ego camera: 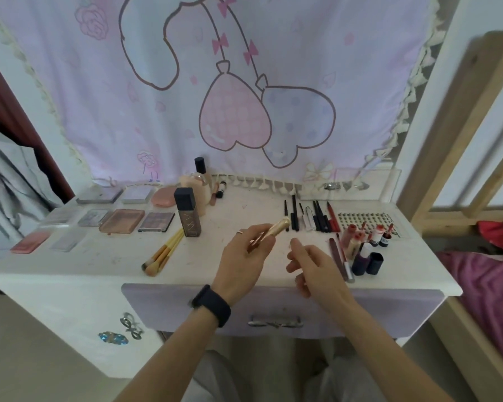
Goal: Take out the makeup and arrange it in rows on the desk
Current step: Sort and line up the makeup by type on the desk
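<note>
Head view: the white desk (pixel 99 256) runs almost the full width of the picture. Its front edge lies just under both wrists and its right corner ends near a wooden frame (pixel 447 140). A lavender drawer (pixel 186 309) sits closed beneath the front edge. A pink cartoon curtain (pixel 273 111) hangs along the back edge.

Bare desktop shows in the middle, between the bundle of brushes (pixel 163 250) on the left and the lip bottles (pixel 360 242) on the right; both hands hover over this gap. Behind it a row of dark pencils (pixel 311 216) lies side by side, with a lash tray (pixel 366 220) just beside them. To the left, flat palettes (pixel 122 220) lie in rows out to the desk's left edge, and a tall dark foundation bottle (pixel 188 211) stands upright near the brushes.

The left hand (pixel 241 262) pinches a gold tube (pixel 276 226) in curled fingers, lifted above the desktop. The tube is slim, shiny and tilted, its rounded end pointing toward the pencils. The right hand (pixel 314 265) hangs just beside it, fingers loosely bent and apart, gripping nothing.
</note>
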Demonstrator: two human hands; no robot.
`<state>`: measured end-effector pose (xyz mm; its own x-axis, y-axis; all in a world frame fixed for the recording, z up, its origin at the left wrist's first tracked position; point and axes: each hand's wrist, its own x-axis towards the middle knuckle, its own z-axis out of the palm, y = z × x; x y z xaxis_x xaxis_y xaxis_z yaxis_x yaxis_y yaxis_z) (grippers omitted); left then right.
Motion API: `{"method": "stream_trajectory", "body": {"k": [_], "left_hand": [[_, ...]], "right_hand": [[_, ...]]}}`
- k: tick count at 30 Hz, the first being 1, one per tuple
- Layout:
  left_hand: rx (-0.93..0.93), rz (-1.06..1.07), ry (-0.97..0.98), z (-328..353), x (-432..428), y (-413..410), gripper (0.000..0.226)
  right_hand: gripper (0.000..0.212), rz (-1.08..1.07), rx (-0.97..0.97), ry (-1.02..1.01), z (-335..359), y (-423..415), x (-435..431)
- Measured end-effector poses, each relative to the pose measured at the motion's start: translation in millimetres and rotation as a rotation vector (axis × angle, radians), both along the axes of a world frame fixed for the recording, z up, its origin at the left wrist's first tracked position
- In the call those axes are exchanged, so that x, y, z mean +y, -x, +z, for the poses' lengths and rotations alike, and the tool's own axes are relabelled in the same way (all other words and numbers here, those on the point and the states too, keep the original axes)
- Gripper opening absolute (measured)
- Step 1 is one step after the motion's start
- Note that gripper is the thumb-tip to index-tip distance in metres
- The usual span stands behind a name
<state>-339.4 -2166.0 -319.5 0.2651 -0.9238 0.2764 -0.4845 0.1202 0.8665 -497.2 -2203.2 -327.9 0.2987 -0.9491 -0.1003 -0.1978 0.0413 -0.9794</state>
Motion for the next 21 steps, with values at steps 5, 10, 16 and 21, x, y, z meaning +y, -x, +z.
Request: {"method": "stream_trajectory", "body": {"k": [5, 10, 16, 21], "left_hand": [[-0.392, -0.155, -0.048, -8, -2, -16, 0.029], [-0.511, -0.050, -0.009, -16, -20, -32, 0.023], [-0.770, 0.053, -0.082, -23, -46, -32, 0.065], [-0.498, 0.107, -0.197, -27, -56, -34, 0.061]], "right_hand": [[0.062, 0.052, 0.071, 0.072, 4, -15, -16], [0.045, 0.035, 0.197, 0.172, 2, -33, -34], [0.045, -0.031, 0.224, 0.223, -7, -50, -57], [0.051, -0.018, 0.210, 0.332, -21, -52, -55]]}}
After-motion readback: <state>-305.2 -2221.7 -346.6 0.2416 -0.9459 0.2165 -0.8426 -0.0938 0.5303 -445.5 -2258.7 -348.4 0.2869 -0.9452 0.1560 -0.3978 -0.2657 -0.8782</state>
